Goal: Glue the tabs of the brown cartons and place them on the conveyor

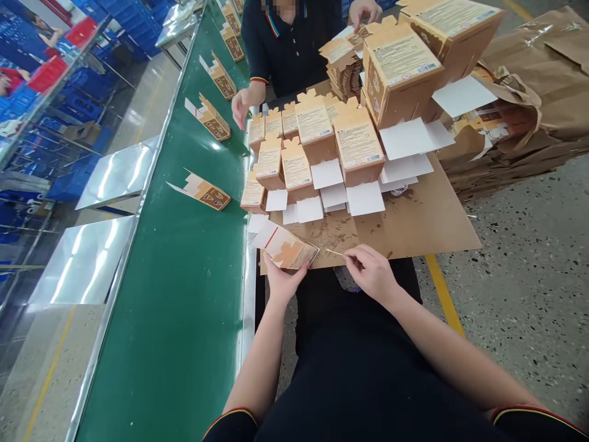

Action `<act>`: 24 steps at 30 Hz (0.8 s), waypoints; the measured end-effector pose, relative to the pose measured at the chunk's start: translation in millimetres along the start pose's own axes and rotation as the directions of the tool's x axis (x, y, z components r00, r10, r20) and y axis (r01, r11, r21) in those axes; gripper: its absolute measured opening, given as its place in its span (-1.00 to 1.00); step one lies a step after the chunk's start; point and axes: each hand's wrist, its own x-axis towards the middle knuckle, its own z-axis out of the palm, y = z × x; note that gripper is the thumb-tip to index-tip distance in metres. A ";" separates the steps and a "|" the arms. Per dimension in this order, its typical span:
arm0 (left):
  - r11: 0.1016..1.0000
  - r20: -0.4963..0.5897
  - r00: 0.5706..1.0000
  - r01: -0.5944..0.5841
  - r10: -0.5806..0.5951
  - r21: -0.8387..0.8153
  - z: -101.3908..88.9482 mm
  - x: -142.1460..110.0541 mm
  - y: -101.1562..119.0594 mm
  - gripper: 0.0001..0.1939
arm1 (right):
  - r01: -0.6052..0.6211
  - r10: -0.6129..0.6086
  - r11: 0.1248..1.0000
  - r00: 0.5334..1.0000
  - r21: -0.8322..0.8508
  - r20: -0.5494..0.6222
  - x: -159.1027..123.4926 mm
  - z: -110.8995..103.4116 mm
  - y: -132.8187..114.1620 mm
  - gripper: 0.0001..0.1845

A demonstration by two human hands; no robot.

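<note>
My left hand (285, 279) grips a small printed carton (289, 248) by its lower sides, at the near left corner of the cardboard-covered table. The carton is tilted, with a white flap crossed by a red strip pointing up and left. To its right, my right hand (368, 270) pinches a thin pale stick (335, 252), whose tip points at the carton without touching it. Just beyond both hands, rows of brown cartons (297, 166) stand stacked, several with white flaps (365, 197) sticking out toward me.
A green conveyor belt (188, 288) with a metal edge runs along my left and carries several cartons (207, 191) spaced apart. Across the table, a co-worker (299, 49) reaches among the cartons. Brown paper-wrapped bundles (547, 110) lie at the right.
</note>
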 end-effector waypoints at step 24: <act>0.989 -0.254 0.963 -0.053 0.087 0.136 -2.2 -7.3 -12.6 -0.06 | -0.054 0.055 0.997 0.998 0.058 -0.015 -10.1 -33.9 -14.7 -0.72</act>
